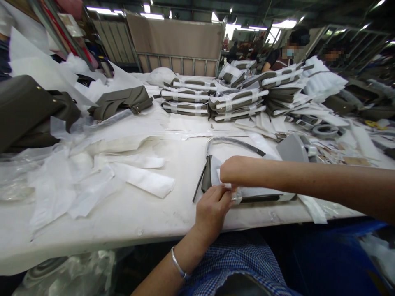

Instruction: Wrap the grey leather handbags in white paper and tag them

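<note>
A dark olive handbag [207, 174] lies on the white table right in front of me, partly covered with white wrapping. Its curved handle [236, 140], wrapped in a pale covering, arches out on the far side. My left hand [213, 207] is at the bag's near edge, its fingers closed on a bit of clear plastic wrap [237, 195]. Bent over the same spot, my right hand [232, 172] meets the left fingertips. Its own fingers are hidden behind the back of the hand, so I cannot tell what they hold.
White paper strips [145, 176] and sheets spread over the left side, near olive bags [123, 100]. Stacks of wrapped bags [188, 96] stand at the back. Tape rolls [325, 130] and scraps lie right. A masked person [282, 57] is beyond the table.
</note>
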{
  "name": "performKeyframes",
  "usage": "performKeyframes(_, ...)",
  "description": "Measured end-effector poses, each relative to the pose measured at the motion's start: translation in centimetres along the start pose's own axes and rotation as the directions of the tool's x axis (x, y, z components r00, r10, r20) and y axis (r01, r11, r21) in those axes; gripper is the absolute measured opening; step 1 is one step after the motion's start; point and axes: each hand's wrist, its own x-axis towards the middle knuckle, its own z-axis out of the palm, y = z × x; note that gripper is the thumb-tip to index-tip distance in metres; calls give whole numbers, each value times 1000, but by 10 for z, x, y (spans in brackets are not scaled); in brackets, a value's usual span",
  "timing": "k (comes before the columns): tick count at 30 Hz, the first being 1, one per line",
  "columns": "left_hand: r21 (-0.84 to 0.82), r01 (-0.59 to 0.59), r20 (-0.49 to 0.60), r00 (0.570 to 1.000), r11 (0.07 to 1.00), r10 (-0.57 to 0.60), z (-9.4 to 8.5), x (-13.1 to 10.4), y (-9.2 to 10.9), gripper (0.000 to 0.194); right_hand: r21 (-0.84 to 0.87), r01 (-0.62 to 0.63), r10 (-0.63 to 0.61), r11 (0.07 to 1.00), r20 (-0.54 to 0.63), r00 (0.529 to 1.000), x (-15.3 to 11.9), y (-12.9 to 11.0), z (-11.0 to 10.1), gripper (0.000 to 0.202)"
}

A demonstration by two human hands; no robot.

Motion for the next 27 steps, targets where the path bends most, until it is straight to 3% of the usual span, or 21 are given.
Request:
performKeyframes(4,3,-14,2,1000,1000,14,0,1,0,10,-55,31,-25,998,105,994,-1,6,-14,16)
performKeyframes(8,34,4,30,1000,999,-5,1,1,0,9,-94,28,-16,995,121,993,-4,9,-24,18)
performKeyframes(14,103,-3,1,1000,995,2,4,0,1,13,-71,38,-37,997,22,999,-8,26,-19,28)
performKeyframes(20,98,7,18,1000,995,-8,4,1,2,19,223,-60,88,973,-118,989,-7,60,1,39)
performKeyframes(22,99,8,-4,1000,995,-7,4,0,2,21,367,-104,190,924,-204,960,-11,73,11,35)
performKeyframes(24,98,15,-29,999,995,-12,5,-1,3,21,464,-157,323,872,-302,897,-19,81,22,29)
performKeyframes(26,89,27,-44,999,996,-23,7,-3,3,21,509,-203,426,836,-370,825,-29,81,35,34)
performKeyframes(27,84,32,-49,998,996,-28,8,-4,2,21,520,-199,436,831,-386,813,-34,77,41,40)
